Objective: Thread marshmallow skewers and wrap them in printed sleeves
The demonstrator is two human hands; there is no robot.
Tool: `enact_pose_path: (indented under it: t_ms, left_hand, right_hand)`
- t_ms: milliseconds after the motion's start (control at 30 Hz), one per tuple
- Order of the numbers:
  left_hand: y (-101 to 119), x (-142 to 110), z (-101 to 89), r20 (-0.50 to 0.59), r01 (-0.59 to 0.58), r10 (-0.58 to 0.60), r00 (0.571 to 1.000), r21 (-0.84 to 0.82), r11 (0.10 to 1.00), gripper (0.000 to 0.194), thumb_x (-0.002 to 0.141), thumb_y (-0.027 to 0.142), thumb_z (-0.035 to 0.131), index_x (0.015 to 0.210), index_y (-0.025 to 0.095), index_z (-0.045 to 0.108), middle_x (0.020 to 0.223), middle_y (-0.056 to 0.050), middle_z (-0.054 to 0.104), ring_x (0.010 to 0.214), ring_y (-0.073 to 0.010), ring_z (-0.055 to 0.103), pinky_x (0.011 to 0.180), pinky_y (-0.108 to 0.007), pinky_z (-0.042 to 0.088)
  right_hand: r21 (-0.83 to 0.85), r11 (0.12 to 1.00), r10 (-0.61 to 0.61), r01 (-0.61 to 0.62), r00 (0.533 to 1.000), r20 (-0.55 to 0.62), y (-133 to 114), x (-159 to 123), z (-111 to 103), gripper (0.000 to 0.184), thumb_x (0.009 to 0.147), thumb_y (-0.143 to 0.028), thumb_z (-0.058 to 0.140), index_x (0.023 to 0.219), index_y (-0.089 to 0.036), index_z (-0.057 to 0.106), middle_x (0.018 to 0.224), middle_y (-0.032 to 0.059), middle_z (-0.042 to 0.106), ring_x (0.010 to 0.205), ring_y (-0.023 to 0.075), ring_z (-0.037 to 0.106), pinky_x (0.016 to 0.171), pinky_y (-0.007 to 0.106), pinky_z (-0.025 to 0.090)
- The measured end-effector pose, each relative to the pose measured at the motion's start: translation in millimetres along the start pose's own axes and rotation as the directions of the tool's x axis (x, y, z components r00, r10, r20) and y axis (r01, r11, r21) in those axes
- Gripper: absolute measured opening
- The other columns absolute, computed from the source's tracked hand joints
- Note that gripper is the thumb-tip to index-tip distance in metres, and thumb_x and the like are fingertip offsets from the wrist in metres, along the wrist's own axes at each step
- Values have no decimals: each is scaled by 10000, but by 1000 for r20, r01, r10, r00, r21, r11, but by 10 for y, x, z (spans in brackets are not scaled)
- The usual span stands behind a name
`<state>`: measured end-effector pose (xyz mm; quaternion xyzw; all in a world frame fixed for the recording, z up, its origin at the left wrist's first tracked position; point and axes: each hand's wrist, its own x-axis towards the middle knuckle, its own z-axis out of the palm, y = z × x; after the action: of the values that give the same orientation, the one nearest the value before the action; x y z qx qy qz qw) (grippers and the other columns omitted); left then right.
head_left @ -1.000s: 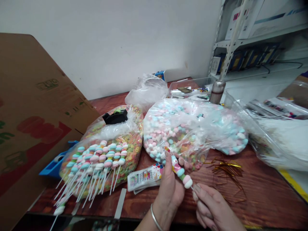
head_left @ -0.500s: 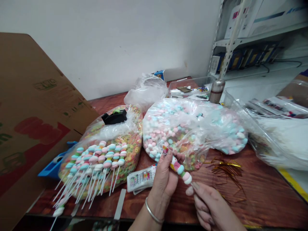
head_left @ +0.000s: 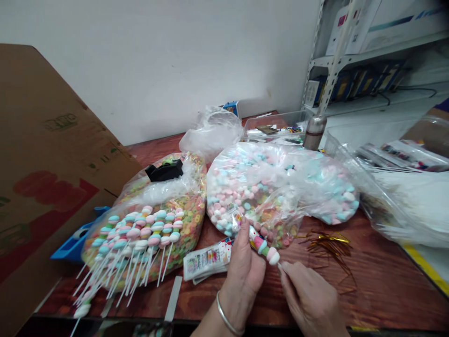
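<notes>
Holding marshmallow skewer | left grip closed | right grip pinching stick | packet print unreadable

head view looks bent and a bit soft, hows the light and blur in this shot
In the head view, wide-angle distortion tilts the white metal shelf upright and bows the wooden table. Light is soft, with no hard shadows, and glare sits on the clear plastic bag of marshmallows. The marshmallow skewer by the left hand and right hand looks slightly soft.
</notes>
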<state>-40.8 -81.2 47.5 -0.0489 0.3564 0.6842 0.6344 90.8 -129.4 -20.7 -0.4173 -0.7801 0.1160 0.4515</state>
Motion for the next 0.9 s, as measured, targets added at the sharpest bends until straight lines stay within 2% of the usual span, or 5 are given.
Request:
enact_pose_path:
  t_ms: [100, 200, 300, 700, 900]
  left_hand:
    - [-88, -48, -33, 40, 17, -18, 999, 24, 1000, 236, 838, 357, 698, 808, 159, 574, 673, 15, 554, 577, -106, 555, 550, -222, 510]
    - [-90, -46, -77, 82, 43, -48, 995, 60, 997, 241, 828, 367, 709, 849, 158, 591, 735, -5, 600, 629, -122, 595, 581, -235, 519]
    - [-11, 9, -93, 64, -6, 1, 998, 87, 996, 284, 805, 340, 738, 987, 155, 621, 916, -64, 665, 775, -171, 655, 617, -253, 530]
    - [-234, -9, -173, 118, 2, -4, 993, 20, 1000, 215, 868, 353, 663, 904, 146, 618, 721, 0, 579, 627, -111, 576, 627, -238, 524]
    - [-59, 58, -120, 27, -23, 24, 999, -30, 999, 192, 868, 341, 659, 882, 153, 623, 737, -18, 610, 684, -147, 624, 691, -302, 571]
  right_hand:
    - [232, 927, 259, -294, 951, 168, -29, 34, 27, 177, 964, -257, 498, 865, -201, 634, 711, -5, 644, 617, 135, 611, 606, 220, 421]
    - [448, 648, 465, -616, 786, 408, -36, 70, 48, 317, 956, -410, 490, 736, -202, 585, 677, -15, 596, 642, 144, 568, 577, 206, 420]
    - [530, 475, 539, -703, 708, 456, -13, 72, 72, 381, 909, -501, 534, 671, -203, 550, 654, -24, 528, 636, 141, 491, 588, 213, 404]
    - [363, 695, 470, -620, 775, 423, -123, 136, 19, 276, 938, -452, 497, 891, -206, 612, 822, 34, 654, 771, 199, 608, 716, 263, 434]
    - [461, 186, 470, -868, 490, 734, -133, 28, 48, 420, 959, -574, 374, 883, -209, 568, 524, -111, 262, 412, 87, 191, 395, 203, 258]
